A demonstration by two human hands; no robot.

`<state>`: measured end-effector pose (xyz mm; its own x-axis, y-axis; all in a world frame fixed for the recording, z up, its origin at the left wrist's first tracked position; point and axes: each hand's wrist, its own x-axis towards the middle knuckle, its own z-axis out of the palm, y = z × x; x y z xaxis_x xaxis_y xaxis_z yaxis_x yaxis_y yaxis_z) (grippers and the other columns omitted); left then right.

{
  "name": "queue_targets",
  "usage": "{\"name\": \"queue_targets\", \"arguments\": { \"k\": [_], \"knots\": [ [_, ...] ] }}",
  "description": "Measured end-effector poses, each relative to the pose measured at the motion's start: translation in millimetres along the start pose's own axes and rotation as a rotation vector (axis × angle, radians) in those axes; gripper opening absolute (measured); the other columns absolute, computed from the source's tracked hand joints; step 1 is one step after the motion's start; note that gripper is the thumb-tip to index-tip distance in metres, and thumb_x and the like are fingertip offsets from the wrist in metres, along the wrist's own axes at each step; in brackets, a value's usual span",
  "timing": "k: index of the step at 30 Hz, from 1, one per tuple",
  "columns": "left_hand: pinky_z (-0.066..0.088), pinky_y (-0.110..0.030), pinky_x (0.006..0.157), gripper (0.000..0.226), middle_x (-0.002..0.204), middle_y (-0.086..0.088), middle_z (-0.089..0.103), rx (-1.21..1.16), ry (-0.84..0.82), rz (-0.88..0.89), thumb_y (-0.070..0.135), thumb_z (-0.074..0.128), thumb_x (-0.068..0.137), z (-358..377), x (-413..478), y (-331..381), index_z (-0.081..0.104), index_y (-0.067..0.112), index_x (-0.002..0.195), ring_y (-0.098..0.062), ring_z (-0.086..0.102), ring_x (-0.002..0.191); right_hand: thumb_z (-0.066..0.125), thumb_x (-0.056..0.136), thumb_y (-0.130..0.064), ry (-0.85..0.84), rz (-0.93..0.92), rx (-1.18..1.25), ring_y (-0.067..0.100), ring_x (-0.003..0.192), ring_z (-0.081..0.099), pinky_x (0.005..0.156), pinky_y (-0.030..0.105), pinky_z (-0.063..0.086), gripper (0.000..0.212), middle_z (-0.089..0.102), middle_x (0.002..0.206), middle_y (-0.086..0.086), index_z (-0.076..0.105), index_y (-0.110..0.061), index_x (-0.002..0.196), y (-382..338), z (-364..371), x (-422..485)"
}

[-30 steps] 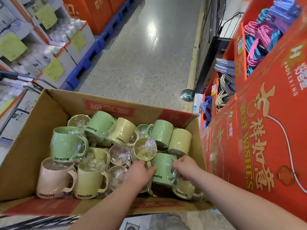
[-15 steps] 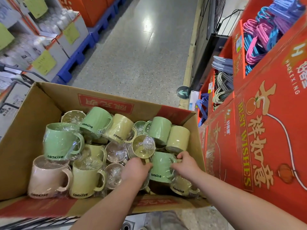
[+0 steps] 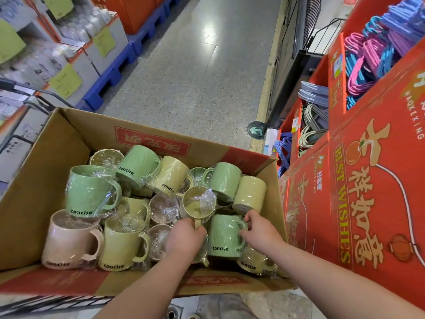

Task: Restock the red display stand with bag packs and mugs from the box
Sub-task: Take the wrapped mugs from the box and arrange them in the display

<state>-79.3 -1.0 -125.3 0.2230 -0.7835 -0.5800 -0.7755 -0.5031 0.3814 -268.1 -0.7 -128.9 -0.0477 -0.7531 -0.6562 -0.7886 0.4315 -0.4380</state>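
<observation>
An open cardboard box (image 3: 34, 180) holds several plastic-wrapped "concise" mugs in green, yellow and pink. My left hand (image 3: 184, 238) is inside the box at its near side, fingers closed around the handle of a yellow mug (image 3: 199, 203) whose mouth faces up. My right hand (image 3: 259, 233) is just to its right, thumb and fingers pinching the handle of a green mug (image 3: 222, 236) that lies upside down. The red display stand (image 3: 345, 203) rises right beside the box on the right. No bag packs are visible.
Upper compartments of the stand hold pink, blue and purple hangers (image 3: 372, 49) and grey ones (image 3: 315, 120). A cart handle (image 3: 13, 87) sticks out at the left. Blue pallets (image 3: 108, 81) with stacked goods line the left side of the aisle floor (image 3: 195, 77).
Both hands slid slightly deeper among the mugs. The left closed on the yellow mug's handle, and the right hand's fingers wrapped the green mug's handle. The mugs have barely shifted.
</observation>
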Motion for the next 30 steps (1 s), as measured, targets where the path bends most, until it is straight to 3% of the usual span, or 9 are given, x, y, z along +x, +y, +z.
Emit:
{"name": "queue_targets", "arguments": {
  "k": [4, 7, 9, 11, 14, 16, 20, 26, 30],
  "knots": [
    [0.032, -0.024, 0.046, 0.018, 0.06, 0.002, 0.054, -0.027, 0.064, 0.022, 0.023, 0.054, 0.087, -11.5, -4.2, -12.7, 0.053, 0.015, 0.071, -0.012, 0.048, 0.052, 0.054, 0.091, -0.022, -0.035, -0.102, -0.14, 0.017, 0.083, 0.053, 0.066, 0.028, 0.042, 0.026, 0.055, 0.101, -0.002, 0.043, -0.024, 0.115, -1.9, -0.7, -6.3],
    [0.035, -0.024, 0.047, 0.016, 0.066, 0.001, 0.057, -0.082, 0.117, 0.026, 0.021, 0.054, 0.089, -20.2, -6.2, -24.6, 0.059, 0.01, 0.079, -0.013, 0.051, 0.055, 0.051, 0.092, -0.021, -0.042, -0.14, -0.236, 0.019, 0.091, 0.055, 0.073, 0.033, 0.049, 0.025, 0.058, 0.11, -0.001, 0.047, -0.027, 0.116, -1.3, 1.7, -9.5],
    [0.039, -0.026, 0.049, 0.019, 0.071, -0.003, 0.058, -0.118, 0.137, 0.048, 0.019, 0.053, 0.089, -25.4, -7.4, -30.9, 0.054, 0.012, 0.072, -0.014, 0.051, 0.057, 0.05, 0.091, -0.02, -0.035, -0.13, -0.275, 0.021, 0.09, 0.058, 0.076, 0.037, 0.052, 0.022, 0.06, 0.105, 0.0, 0.045, -0.026, 0.112, -2.2, 4.5, -10.6],
    [0.039, -0.025, 0.049, 0.014, 0.08, -0.005, 0.061, -0.131, 0.152, 0.071, 0.019, 0.053, 0.09, -30.6, -10.4, -33.8, 0.058, 0.011, 0.079, -0.014, 0.054, 0.06, 0.05, 0.09, -0.019, -0.029, -0.093, -0.287, 0.02, 0.084, 0.061, 0.074, 0.04, 0.054, 0.02, 0.061, 0.096, -0.001, 0.041, -0.026, 0.106, -4.7, 6.9, -11.8],
    [0.033, -0.016, 0.045, 0.017, 0.082, -0.003, 0.056, -0.148, 0.17, 0.108, 0.017, 0.052, 0.091, -38.1, -19.9, -36.4, 0.054, 0.015, 0.075, -0.007, 0.052, 0.053, 0.05, 0.088, -0.019, -0.024, -0.072, -0.303, 0.023, 0.084, 0.061, 0.078, 0.042, 0.054, 0.018, 0.059, 0.094, 0.0, 0.039, -0.024, 0.1, -9.7, 10.2, -13.4],
    [0.034, -0.016, 0.046, 0.023, 0.082, -0.003, 0.054, -0.162, 0.193, 0.129, 0.016, 0.052, 0.091, -42.5, -26.9, -39.8, 0.049, 0.016, 0.069, -0.006, 0.048, 0.053, 0.049, 0.088, -0.015, -0.017, -0.09, -0.301, 0.023, 0.084, 0.059, 0.078, 0.04, 0.052, 0.013, 0.058, 0.094, 0.001, 0.041, -0.023, 0.096, -13.5, 12.1, -15.5],
    [0.033, -0.021, 0.051, 0.012, 0.092, -0.005, 0.059, -0.171, 0.206, 0.123, 0.02, 0.052, 0.091, -52.4, -40.1, -52.2, 0.06, 0.012, 0.086, -0.007, 0.049, 0.063, 0.047, 0.091, -0.011, 0.042, -0.173, -0.292, 0.024, 0.083, 0.055, 0.069, 0.031, 0.044, 0.015, 0.055, 0.096, 0.002, 0.044, -0.023, 0.081, -23.1, 11.7, -27.4],
    [0.033, -0.027, 0.051, 0.027, 0.067, -0.001, 0.051, -0.259, 0.248, 0.174, 0.017, 0.053, 0.091, -70.8, -66.8, -63.6, 0.045, 0.02, 0.066, -0.011, 0.045, 0.056, 0.047, 0.087, -0.008, 0.197, -0.202, -0.172, 0.025, 0.085, 0.056, 0.066, 0.03, 0.038, 0.022, 0.058, 0.099, 0.004, 0.046, -0.027, 0.077, -29.8, 5.7, -55.1],
    [0.036, -0.031, 0.054, 0.032, 0.059, 0.0, 0.047, -0.293, 0.29, 0.269, 0.015, 0.054, 0.091, -78.3, -89.1, -68.7, 0.044, 0.017, 0.061, -0.014, 0.043, 0.054, 0.047, 0.089, -0.009, 0.338, -0.191, -0.02, 0.025, 0.083, 0.059, 0.072, 0.035, 0.049, 0.018, 0.062, 0.092, 0.003, 0.047, -0.024, 0.079, -31.9, -1.1, -84.6]
  ]
}}
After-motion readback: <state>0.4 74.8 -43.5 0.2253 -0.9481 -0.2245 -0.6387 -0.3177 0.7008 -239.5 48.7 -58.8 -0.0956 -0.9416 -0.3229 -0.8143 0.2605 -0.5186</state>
